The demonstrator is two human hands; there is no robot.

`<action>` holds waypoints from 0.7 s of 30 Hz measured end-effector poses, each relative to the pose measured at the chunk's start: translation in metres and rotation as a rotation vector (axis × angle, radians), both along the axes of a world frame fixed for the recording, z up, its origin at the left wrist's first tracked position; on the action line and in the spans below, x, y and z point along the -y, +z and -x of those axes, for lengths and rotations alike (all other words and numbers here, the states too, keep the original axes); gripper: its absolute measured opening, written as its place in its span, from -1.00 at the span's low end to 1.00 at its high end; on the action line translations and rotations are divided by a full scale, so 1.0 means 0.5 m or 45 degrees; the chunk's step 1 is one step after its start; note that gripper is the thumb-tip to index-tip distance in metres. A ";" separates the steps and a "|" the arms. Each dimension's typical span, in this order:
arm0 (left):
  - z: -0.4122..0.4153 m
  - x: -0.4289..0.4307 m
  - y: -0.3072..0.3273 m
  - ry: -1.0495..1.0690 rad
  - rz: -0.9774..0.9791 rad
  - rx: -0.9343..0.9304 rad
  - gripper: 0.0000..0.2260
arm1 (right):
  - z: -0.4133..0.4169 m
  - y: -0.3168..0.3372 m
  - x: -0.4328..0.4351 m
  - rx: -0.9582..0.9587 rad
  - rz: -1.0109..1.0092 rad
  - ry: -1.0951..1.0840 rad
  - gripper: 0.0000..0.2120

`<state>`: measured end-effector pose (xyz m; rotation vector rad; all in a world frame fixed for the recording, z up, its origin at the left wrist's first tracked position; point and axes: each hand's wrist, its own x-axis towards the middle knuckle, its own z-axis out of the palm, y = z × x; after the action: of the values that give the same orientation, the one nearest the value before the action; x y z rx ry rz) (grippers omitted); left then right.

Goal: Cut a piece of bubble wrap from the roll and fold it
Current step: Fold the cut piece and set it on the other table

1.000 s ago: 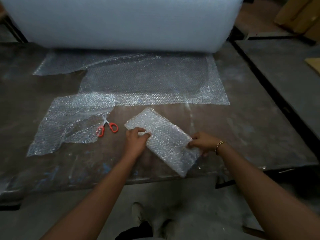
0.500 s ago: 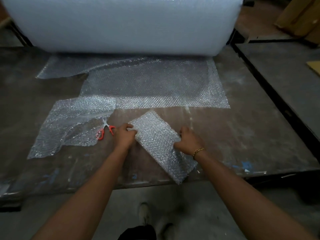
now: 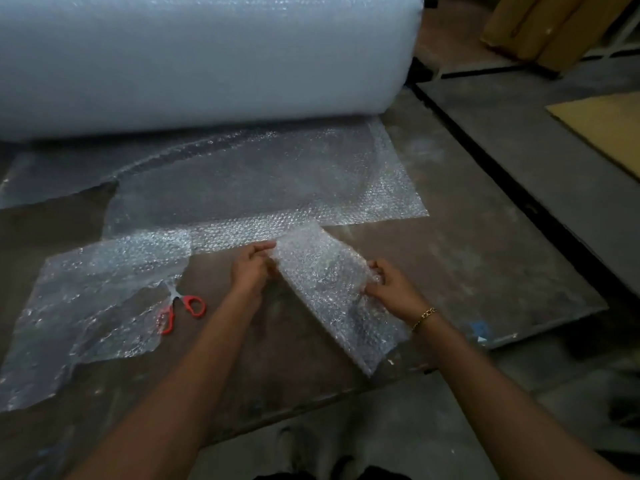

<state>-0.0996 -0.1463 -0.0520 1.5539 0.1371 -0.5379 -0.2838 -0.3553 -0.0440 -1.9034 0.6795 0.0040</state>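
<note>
The roll (image 3: 207,57) runs off the top and left edges, its left end unseen; the loose sheet (image 3: 97,306) is cut by the left edge; the scissors (image 3: 183,308) have blades that blur into that sheet, over or under it unclear; the left hand (image 3: 251,271) has fingertips partly hidden at the corner of the folded piece (image 3: 332,289); the right hand (image 3: 391,289) sinks its fingertips into the crumpled side; the layer count is unreadable; the cardboard (image 3: 606,129) is cropped at the right.

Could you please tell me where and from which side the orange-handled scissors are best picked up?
Best by the orange handle loops of the scissors, approached from the near right, over bare table. The blades point far-left toward the loose bubble wrap sheet, so a grip there would probably snag it. The left hand and right hand both hold the folded piece.
</note>
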 end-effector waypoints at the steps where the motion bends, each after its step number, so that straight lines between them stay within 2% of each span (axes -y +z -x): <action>1: -0.004 0.022 0.005 -0.049 0.028 -0.036 -0.67 | 0.013 0.000 0.018 0.011 -0.019 -0.029 -0.75; 4: 0.004 0.103 0.030 -0.193 0.095 -0.102 -0.63 | 0.064 0.009 0.066 0.061 -0.067 -0.163 -0.73; 12: 0.084 0.364 0.104 -0.523 0.220 -0.051 -0.61 | 0.206 0.056 0.240 0.133 -0.063 -0.418 -0.71; 21: 0.212 0.741 0.116 -0.748 0.325 -0.045 -0.67 | 0.367 0.102 0.571 0.139 0.039 -0.573 -0.71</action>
<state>-0.2056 -0.5165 0.0062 1.3233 -0.3619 -1.0022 -0.4675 -0.6408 0.0072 -1.7283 1.0217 -0.3936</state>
